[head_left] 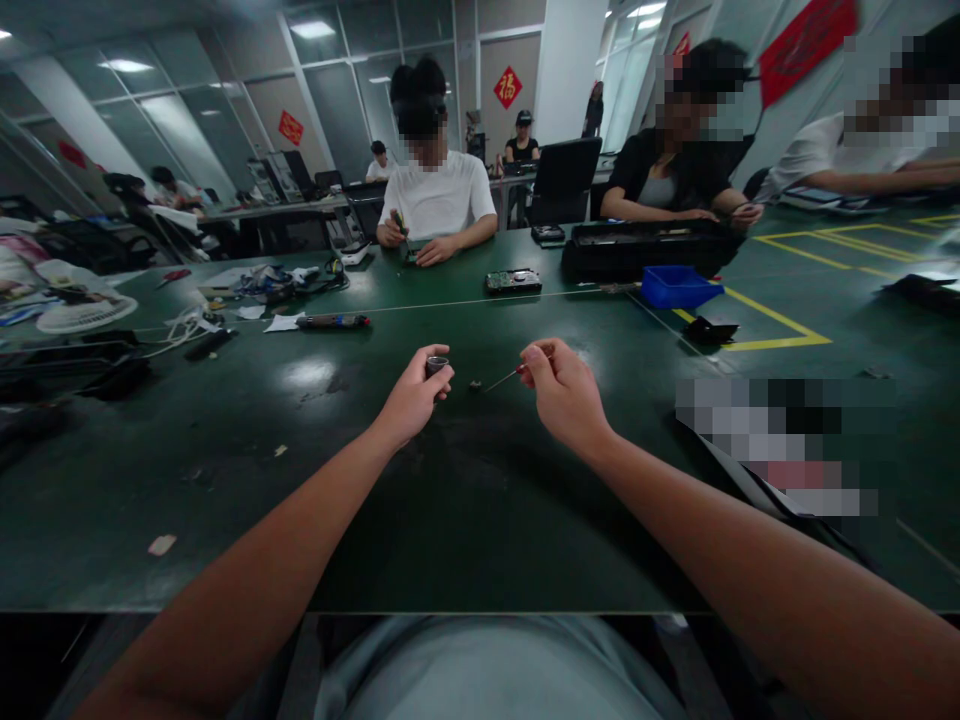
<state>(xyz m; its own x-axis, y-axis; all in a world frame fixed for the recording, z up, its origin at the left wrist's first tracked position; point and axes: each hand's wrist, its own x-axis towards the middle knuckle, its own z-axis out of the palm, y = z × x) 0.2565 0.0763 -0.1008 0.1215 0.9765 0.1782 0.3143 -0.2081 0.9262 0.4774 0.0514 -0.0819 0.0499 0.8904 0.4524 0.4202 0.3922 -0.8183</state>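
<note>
My left hand (pixel 415 392) is closed around a small dark cylindrical part (pixel 436 364), held between thumb and fingers just above the green table (pixel 465 500). My right hand (pixel 561 388) pinches a thin screwdriver (pixel 504 378) with a red handle; its metal tip points left toward a tiny dark piece (pixel 475 384) lying on the table between my hands. The tip stops a little short of that piece.
A circuit board (pixel 513 281), a blue tray (pixel 676 285), a black case (pixel 649 245) and a dark tool (pixel 334 321) lie further back. Cables and clutter (pixel 187 325) fill the left. Several people sit across the table. Yellow tape lines (pixel 780 320) mark the right side.
</note>
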